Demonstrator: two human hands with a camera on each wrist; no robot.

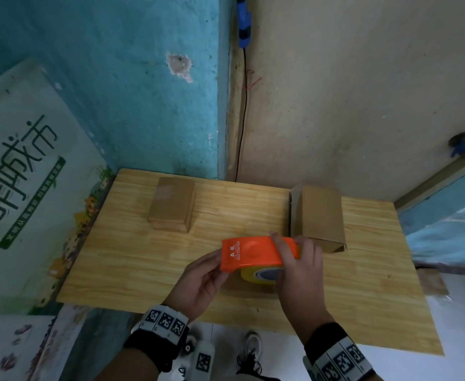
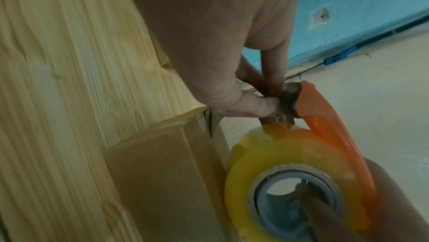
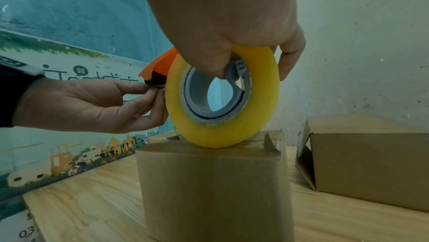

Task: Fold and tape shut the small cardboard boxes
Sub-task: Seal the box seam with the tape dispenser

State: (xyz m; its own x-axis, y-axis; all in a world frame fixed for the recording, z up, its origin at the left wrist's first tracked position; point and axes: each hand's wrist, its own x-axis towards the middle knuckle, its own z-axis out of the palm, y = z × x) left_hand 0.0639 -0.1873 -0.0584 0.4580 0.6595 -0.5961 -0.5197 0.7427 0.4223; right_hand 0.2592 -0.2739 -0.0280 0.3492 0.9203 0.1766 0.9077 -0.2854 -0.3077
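Note:
My right hand (image 1: pixel 290 253) grips an orange tape dispenser (image 1: pixel 253 253) with a yellow tape roll (image 3: pixel 223 99); one finger hooks into the grey core. The roll rests on top of an upright small cardboard box (image 3: pixel 213 181), which stands on the wooden table (image 1: pixel 143 257). In the head view the dispenser and my hands hide that box. My left hand (image 3: pixel 157 90) pinches the tape end at the dispenser's cutter end (image 2: pixel 290 99), thumb against fingers. In the left wrist view the box (image 2: pixel 157 172) sits just beside the roll (image 2: pixel 285 154).
A closed, taped box (image 1: pixel 170 204) lies at the table's back left. Another box (image 1: pixel 318 215), with an open end (image 3: pixel 306 159), lies at the back right. A printed board (image 1: pixel 25 171) leans on the left wall. A black cable (image 1: pixel 242 119) hangs in the corner.

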